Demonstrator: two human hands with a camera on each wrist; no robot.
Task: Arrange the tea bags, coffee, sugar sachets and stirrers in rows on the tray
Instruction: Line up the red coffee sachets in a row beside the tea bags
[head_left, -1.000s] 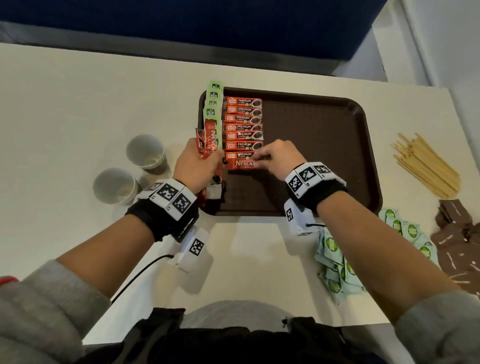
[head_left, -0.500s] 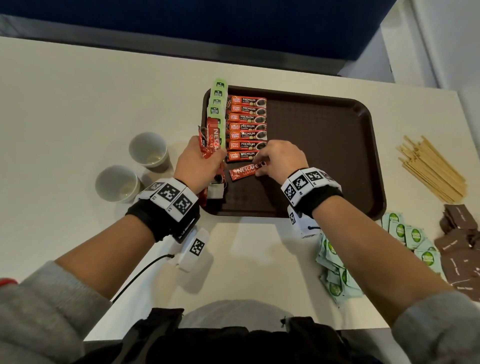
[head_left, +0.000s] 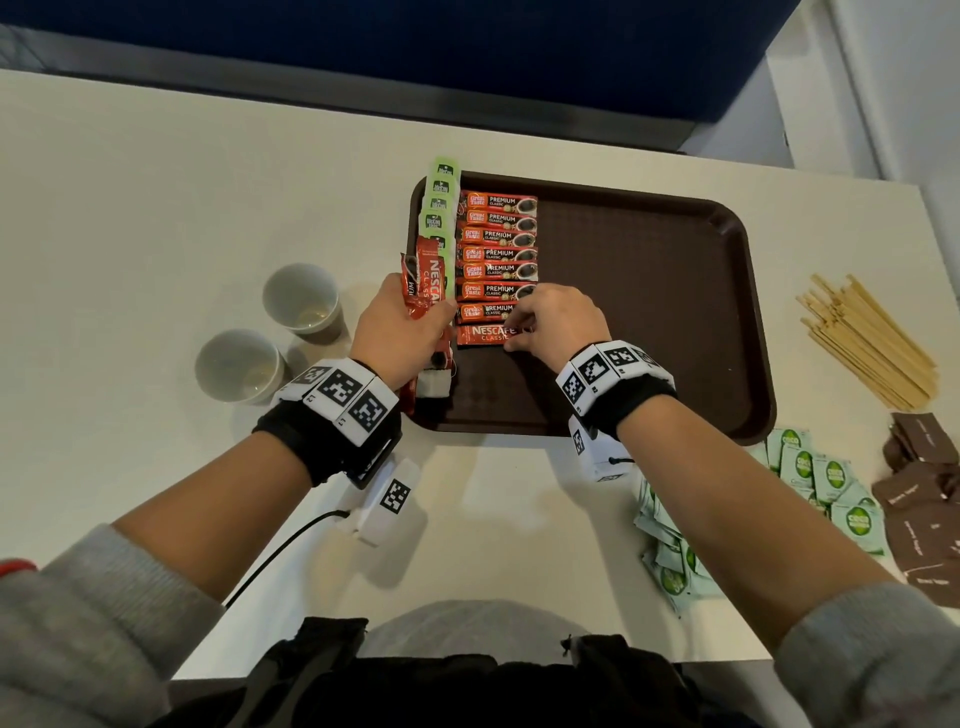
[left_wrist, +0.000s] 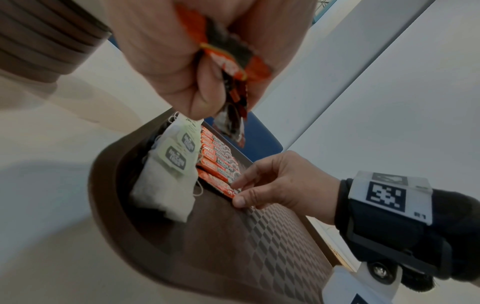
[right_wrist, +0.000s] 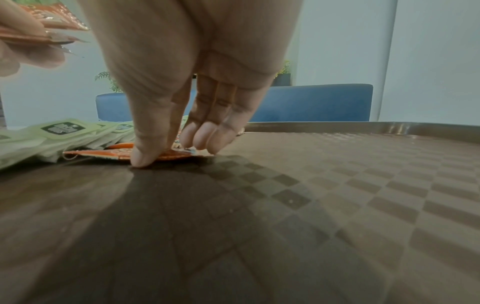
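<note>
On the tray, the coffee row is filling up. The left hand is clutching spare sticks; the right hand is pinching a Nescafe stick flat at the row's near end. Next, I'd guess, it lets go and takes another stick.

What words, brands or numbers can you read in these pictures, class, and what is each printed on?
"Great Taste PREMIUM CLASSIC": the orange coffee sachets in a column on the tray.
"NESCAFE CLASSIC": the red coffee stick under the right hand.
"NESCAFE CLASSIC", partly covered: the coffee sticks gripped by the left hand.
Tea bag tags: too small to read.
Green sugar sachets and brown sachets: too blurred to read.
</note>
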